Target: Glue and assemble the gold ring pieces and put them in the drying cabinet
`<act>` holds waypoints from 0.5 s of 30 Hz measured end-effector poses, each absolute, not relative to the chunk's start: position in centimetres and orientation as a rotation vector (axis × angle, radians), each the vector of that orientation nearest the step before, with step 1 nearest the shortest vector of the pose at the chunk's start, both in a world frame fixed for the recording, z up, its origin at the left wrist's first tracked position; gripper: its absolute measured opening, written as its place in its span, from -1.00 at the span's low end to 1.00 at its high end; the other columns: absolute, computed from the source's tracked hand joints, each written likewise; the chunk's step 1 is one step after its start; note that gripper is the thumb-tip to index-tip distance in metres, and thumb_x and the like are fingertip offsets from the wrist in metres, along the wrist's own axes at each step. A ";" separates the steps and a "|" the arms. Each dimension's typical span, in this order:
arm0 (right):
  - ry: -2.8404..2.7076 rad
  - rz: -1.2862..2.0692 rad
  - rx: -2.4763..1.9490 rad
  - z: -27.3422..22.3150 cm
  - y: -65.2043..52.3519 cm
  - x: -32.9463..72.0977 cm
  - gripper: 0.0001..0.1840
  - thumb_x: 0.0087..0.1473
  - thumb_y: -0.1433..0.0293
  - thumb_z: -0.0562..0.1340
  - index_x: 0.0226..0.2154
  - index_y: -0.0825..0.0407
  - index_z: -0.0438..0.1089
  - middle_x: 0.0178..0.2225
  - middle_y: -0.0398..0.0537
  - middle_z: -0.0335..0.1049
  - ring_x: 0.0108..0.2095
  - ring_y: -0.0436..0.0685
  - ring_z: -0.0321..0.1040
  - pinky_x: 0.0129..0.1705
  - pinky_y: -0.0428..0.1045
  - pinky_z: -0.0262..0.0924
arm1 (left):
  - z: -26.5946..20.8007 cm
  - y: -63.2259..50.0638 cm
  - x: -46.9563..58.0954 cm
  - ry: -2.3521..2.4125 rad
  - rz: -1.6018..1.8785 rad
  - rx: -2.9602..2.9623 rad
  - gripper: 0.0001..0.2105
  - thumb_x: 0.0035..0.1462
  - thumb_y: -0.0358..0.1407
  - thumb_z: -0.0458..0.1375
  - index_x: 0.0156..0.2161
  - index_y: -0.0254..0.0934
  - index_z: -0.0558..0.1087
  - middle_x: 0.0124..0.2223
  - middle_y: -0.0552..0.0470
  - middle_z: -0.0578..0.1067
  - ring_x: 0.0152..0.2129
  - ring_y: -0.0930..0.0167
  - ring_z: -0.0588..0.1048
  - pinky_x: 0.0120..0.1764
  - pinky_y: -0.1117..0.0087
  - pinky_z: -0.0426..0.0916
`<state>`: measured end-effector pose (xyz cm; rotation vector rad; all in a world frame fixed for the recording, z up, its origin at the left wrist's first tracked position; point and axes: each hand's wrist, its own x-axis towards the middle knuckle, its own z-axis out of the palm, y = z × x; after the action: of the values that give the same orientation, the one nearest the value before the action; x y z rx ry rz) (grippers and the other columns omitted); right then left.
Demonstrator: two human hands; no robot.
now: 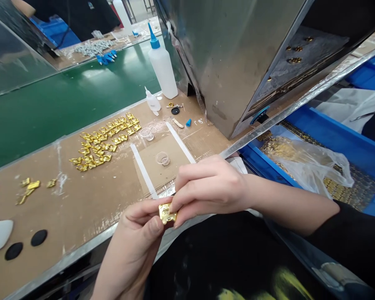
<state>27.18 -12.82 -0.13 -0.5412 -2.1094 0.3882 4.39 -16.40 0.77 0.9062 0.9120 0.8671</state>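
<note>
Between the fingers of my left hand (140, 237) is a small gold metal piece (166, 213), roughly square with raised shapes on its face. The thumb and fingertips of my right hand (209, 189) close on its right side, so both hands grip it just in front of the bench edge. My right fingertips cover part of the piece. On the bench beyond, many similar gold pieces (108, 135) lie in rows. Nearer to my hands, a small clear round cup (163, 158) sits on a brown board between two white strips, and another clear cup (147, 133) stands behind it.
A tall white bottle with a blue nozzle (164, 68) and a small dropper bottle (152, 101) stand at the back. A metal partition (231, 54) rises right of them. Blue bins (346, 137) sit at right. Two black discs (38, 238) lie left. Behind runs a green belt (65, 100).
</note>
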 end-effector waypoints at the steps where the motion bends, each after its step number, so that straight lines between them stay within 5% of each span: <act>1: -2.114 0.408 -0.539 -0.1 -12.8 27.2 -0.66 0.39 0.09 0.30 -0.17 0.01 0.59 -0.28 -0.15 0.51 -0.36 -0.12 0.46 -0.35 -0.14 0.18 | 0.8 -16.4 4.4 0.912 0.864 0.912 -0.68 0.00 -0.01 0.58 -0.22 -0.12 0.76 -0.33 -0.12 0.71 -0.44 0.26 0.67 -0.28 0.32 0.64; 15: -1.991 0.634 -0.590 1.3 -14.6 26.9 -0.76 0.41 0.31 0.30 -0.03 0.13 0.59 -0.19 -0.05 0.50 -0.30 -0.08 0.44 -0.25 -0.15 0.29 | 1.0 -16.3 4.4 0.915 1.015 0.883 -0.71 -0.05 -0.15 0.63 -0.19 -0.02 0.74 -0.33 0.05 0.72 -0.45 0.44 0.68 -0.28 0.59 0.59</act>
<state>26.89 -14.64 1.34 -0.5902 -1.9907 0.6339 4.35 -16.26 1.00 0.8828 0.9146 1.0152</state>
